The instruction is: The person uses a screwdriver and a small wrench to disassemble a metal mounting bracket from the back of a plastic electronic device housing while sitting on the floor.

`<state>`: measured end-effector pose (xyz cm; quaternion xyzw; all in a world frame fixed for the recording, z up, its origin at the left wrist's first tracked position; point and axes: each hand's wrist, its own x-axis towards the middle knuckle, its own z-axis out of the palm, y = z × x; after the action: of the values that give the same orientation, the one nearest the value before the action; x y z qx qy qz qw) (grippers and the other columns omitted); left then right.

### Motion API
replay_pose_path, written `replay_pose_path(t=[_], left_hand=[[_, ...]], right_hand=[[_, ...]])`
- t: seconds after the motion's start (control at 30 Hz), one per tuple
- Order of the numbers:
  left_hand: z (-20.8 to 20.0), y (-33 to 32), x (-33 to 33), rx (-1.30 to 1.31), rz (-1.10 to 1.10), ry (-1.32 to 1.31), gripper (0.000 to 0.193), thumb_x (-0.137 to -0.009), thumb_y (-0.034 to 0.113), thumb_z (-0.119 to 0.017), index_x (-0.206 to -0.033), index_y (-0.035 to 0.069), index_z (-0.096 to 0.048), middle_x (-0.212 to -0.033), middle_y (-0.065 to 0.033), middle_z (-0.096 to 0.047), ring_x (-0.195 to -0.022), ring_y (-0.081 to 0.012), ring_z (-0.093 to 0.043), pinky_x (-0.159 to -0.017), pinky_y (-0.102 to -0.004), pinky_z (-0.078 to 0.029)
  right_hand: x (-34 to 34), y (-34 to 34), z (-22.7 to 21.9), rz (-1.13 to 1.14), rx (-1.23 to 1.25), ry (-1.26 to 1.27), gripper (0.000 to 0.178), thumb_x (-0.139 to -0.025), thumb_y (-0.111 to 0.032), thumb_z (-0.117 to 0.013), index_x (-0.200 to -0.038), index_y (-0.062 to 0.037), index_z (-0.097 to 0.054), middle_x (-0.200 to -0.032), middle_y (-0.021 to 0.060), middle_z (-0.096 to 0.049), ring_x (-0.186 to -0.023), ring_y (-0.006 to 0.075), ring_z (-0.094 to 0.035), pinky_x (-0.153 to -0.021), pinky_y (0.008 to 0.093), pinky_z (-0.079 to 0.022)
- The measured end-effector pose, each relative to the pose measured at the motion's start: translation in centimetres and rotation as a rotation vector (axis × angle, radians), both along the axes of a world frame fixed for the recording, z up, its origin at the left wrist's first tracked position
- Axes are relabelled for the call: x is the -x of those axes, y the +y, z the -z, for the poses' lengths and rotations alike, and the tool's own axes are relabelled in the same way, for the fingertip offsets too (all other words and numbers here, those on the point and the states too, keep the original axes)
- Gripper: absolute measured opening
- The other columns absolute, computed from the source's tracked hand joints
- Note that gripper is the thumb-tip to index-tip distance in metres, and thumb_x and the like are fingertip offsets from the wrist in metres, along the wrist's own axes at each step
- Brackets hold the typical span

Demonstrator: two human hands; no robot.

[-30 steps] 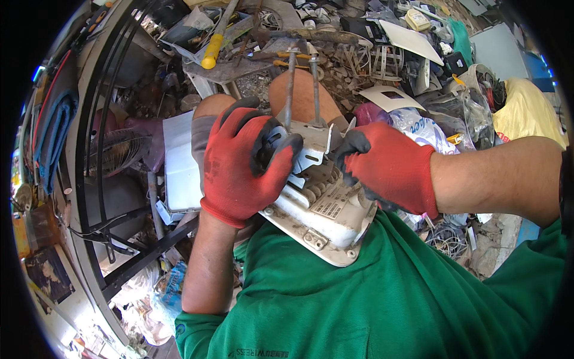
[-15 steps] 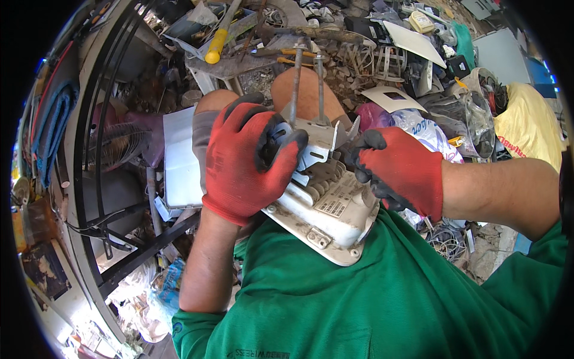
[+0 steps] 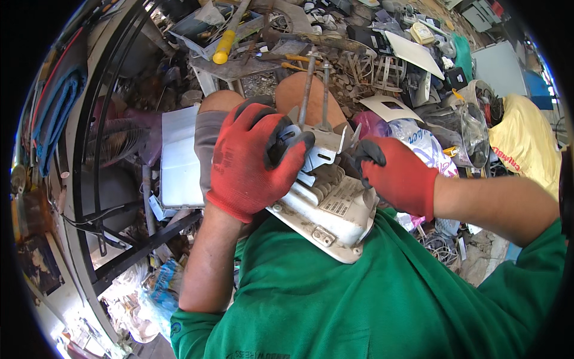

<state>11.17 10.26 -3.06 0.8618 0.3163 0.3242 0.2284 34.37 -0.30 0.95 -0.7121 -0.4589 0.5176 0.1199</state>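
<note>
A dirty white device housing (image 3: pixel 353 224) with cooling fins and a printed label rests tilted on my lap. Fixed to its far end is a metal bracket (image 3: pixel 326 143), from which two long threaded bolts (image 3: pixel 308 90) stick up. Wearing a red and black glove, my left hand (image 3: pixel 254 161) is closed around the bracket's left side, its thumb over the near edge. My right hand (image 3: pixel 399 176), gloved alike, is curled closed just right of the bracket and fins. Whatever lies in its fingers is hidden.
Beyond my knees stands a worn small table (image 3: pixel 239 69) bearing a yellow-handled tool (image 3: pixel 223 48). A black metal frame (image 3: pixel 89 149) rises at the left, near a white panel (image 3: pixel 181 158). Mixed scrap covers the ground ahead, with a yellow bag (image 3: pixel 526 134) at the right.
The view has shifted slightly. My right hand has moved a little toward the device and turned slightly. The left hand keeps its hold on the bracket.
</note>
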Motion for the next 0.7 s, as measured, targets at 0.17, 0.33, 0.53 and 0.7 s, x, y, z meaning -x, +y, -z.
replay_pose_path(t=[0.17,0.33,0.53,0.7], left_hand=[[1.3,1.3,-0.6,0.023,0.081,-0.040,0.035,-0.077,0.022,-0.077,-0.103,0.000,-0.070,-0.107,-0.0194,-0.066,-0.103,-0.0406,-0.062,-0.090,-0.0465,-0.051],[0.8,0.9,-0.8,0.035,0.081,-0.020,0.036,-0.077,0.021,-0.077,-0.104,-0.001,-0.069,-0.111,-0.0201,-0.066,-0.104,-0.0405,-0.062,-0.091,-0.0461,-0.051],[-0.6,0.6,-2.5,0.065,0.074,0.014,0.035,-0.076,0.018,-0.075,-0.105,-0.001,-0.069,-0.112,-0.0199,-0.066,-0.107,-0.0404,-0.062,-0.093,-0.0452,-0.050],[-1.2,-0.1,-3.1,0.105,0.093,-0.052,0.032,-0.076,0.017,-0.074,-0.102,-0.001,-0.070,-0.110,-0.0190,-0.067,-0.104,-0.0394,-0.063,-0.093,-0.0437,-0.050]], right_hand=[[-6.3,-3.4,7.7,-0.406,-0.634,-0.227,0.041,-0.083,-0.012,-0.069,-0.123,-0.0042,-0.061,-0.102,0.0221,-0.068,-0.086,0.0410,-0.067,-0.073,0.0441,-0.055],[-8.9,-1.8,13.7,-0.515,-1.054,-0.317,0.048,-0.076,-0.013,-0.076,-0.120,-0.0011,-0.063,-0.109,0.0204,-0.067,-0.089,0.0401,-0.068,-0.077,0.0445,-0.056],[-13.6,-1.2,9.5,-0.412,-0.410,0.169,0.047,-0.081,-0.018,-0.072,-0.127,-0.0075,-0.064,-0.115,0.0151,-0.067,-0.102,0.0352,-0.066,-0.089,0.0405,-0.053],[-15.4,-1.0,8.5,-0.740,-0.554,-0.250,0.043,-0.083,-0.018,-0.072,-0.125,-0.0126,-0.065,-0.111,0.0142,-0.068,-0.101,0.0347,-0.067,-0.087,0.0433,-0.054]])
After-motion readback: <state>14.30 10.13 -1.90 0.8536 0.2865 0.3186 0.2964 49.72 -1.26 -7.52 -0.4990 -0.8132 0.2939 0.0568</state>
